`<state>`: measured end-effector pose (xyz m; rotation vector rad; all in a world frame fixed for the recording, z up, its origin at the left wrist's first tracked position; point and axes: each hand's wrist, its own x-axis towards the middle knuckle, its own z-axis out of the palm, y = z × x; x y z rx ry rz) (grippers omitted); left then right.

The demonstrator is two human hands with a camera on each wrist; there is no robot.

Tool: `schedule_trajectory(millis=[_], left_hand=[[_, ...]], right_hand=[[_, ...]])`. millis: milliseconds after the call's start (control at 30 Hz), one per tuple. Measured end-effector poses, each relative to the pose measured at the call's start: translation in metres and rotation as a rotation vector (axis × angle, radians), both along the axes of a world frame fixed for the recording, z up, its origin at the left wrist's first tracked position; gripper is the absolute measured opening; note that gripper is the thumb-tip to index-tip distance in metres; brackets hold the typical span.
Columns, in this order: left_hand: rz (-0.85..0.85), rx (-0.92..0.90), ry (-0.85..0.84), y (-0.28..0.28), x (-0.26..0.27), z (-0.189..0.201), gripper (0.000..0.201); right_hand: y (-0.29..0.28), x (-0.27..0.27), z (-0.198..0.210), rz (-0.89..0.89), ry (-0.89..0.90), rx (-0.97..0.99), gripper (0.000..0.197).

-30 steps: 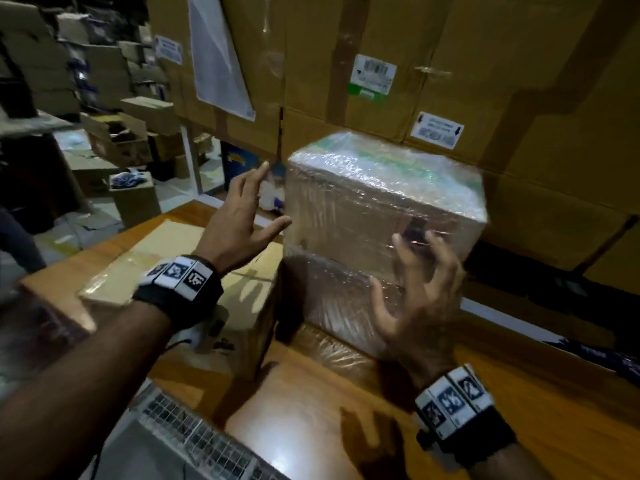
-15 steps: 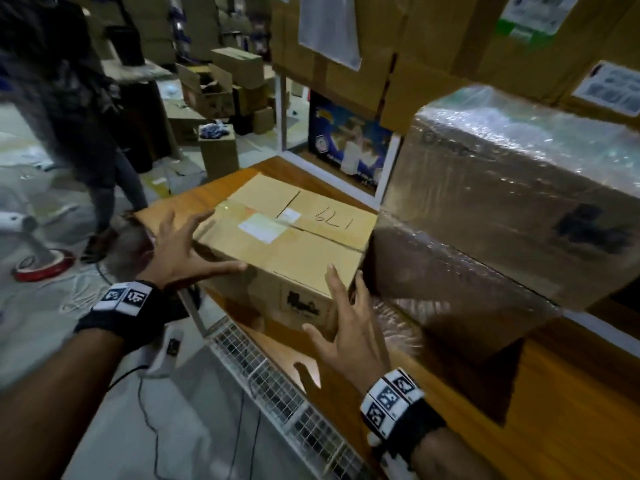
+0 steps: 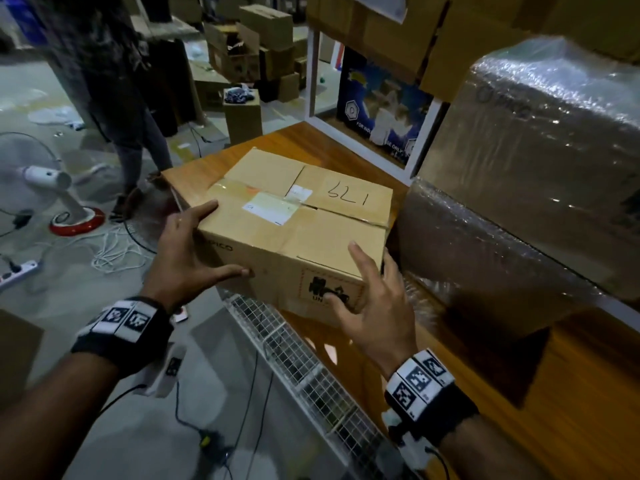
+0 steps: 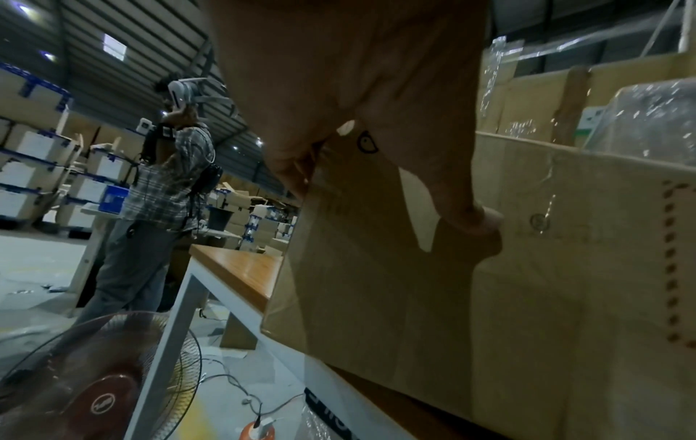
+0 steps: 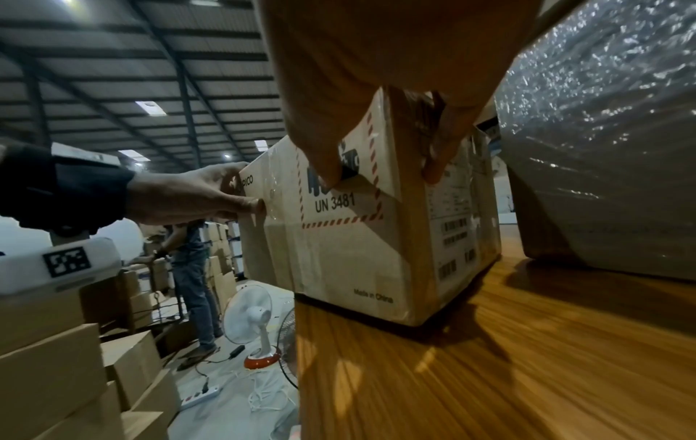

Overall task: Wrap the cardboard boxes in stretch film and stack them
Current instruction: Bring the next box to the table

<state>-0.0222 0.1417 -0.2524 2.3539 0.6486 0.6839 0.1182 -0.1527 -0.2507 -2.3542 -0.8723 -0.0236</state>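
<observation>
Two hands are now on the bare cardboard box (image 3: 294, 230); a second ago both were raised beside the wrapped stack (image 3: 540, 174), and half a second ago they were only reaching for this box. My left hand (image 3: 188, 252) grasps the box's near left corner: the thumb presses the front face and the fingers lie along the left side up to the top edge. My right hand (image 3: 372, 301) grasps the near right corner, with the thumb on the printed hazard label and the fingers curled round onto the right side.

What this means for the task, as I judge it: the two film-covered boxes on my right are finished and stacked, and this box is the next unit to wrap. It carries no film. No roll of stretch film is visible in any view.

The box rests on the wooden table (image 3: 571, 393) at its left end, with the near left corner overhanging the table edge in the left wrist view. Its right side stands just beside the lower wrapped box; I cannot tell whether they touch.

Containers: the bare box is closed, its top flaps taped, with a label and handwritten digits on top; its contents are hidden. The wrapped boxes are likewise sealed. Open cartons (image 3: 239, 46) stand on the floor behind, contents too dark to identify.
</observation>
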Motion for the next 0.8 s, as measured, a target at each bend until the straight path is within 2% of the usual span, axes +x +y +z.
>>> schedule_trajectory(millis=[200,400,600,800], left_hand=[[-0.034,0.145,-0.001,-0.058,-0.069,0.045,0.12],[-0.056,0.171,0.006,-0.158,-0.119,0.068,0.115],[-0.076,0.188,-0.017,-0.309,-0.136,0.065,0.113],[-0.207,0.086,-0.012,-0.457,-0.113,0.035,0.108]], right_hand=[[-0.062,-0.057,0.015,0.028,-0.013,0.09,0.091],[-0.164,-0.104,0.026,0.032,0.01,0.167,0.085],[-0.311,-0.121,0.039,-0.013,0.024,0.116,0.088],[-0.469,-0.141,0.036,-0.196,0.031,0.093,0.093]])
